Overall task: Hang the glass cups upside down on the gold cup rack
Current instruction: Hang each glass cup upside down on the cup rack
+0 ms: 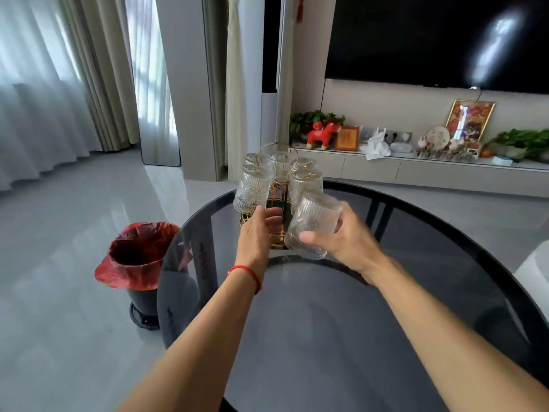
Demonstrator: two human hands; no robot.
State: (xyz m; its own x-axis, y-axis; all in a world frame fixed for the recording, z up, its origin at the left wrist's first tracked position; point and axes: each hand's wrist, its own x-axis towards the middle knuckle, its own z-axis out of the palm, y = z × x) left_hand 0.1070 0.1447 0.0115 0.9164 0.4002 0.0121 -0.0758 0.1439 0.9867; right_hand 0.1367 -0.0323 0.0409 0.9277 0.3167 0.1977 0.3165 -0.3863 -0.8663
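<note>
Right hand [341,242] grip holds inverted glass cup [315,224]; left hand [258,233] grip unclear, steadies gold cup rack [279,185]. Next: seat cup on free near peg.

I count six ribbed glass cups: five hanging upside down on the one gold cup rack [278,200], and one cup [315,223] held just beside it. There are two hands in my view, one dark glass tabletop [326,307], and one bin [142,263] with a red liner.
</note>
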